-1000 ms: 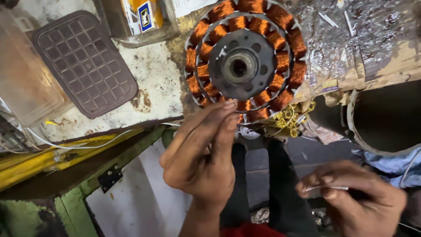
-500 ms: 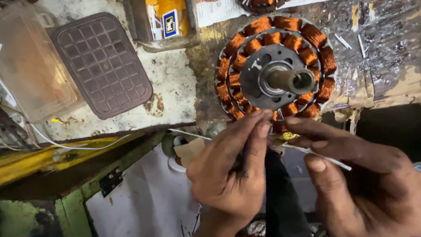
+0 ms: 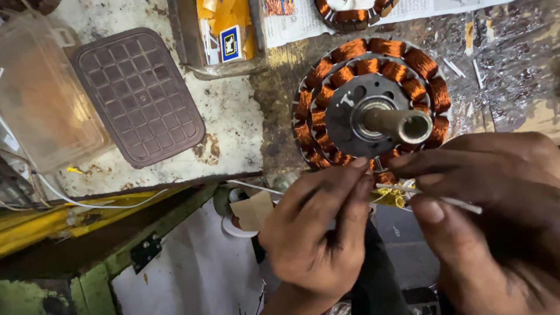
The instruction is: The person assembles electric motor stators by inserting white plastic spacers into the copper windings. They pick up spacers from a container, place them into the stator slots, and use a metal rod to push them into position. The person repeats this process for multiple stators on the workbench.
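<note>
Up and left of the grip: dark grid-patterned rubber pad (image 3: 139, 96) lying flat on stained white benchtop (image 3: 233, 125); clear plastic lidded box (image 3: 44, 96) just beyond it, touching its far edge. Above the grip, yellow packets in a clear tray (image 3: 224, 35); printed paper sheet (image 3: 291, 26) beside. Lower left: yellow-green bench edge (image 3: 76, 224), thin white wire (image 3: 99, 204) along it.

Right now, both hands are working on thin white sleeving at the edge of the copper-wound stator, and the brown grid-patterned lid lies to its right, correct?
Not quite: in the head view the brown grid-patterned lid lies left of the copper-wound stator. The left hand and right hand do pinch thin white sleeving at its edge.
</note>
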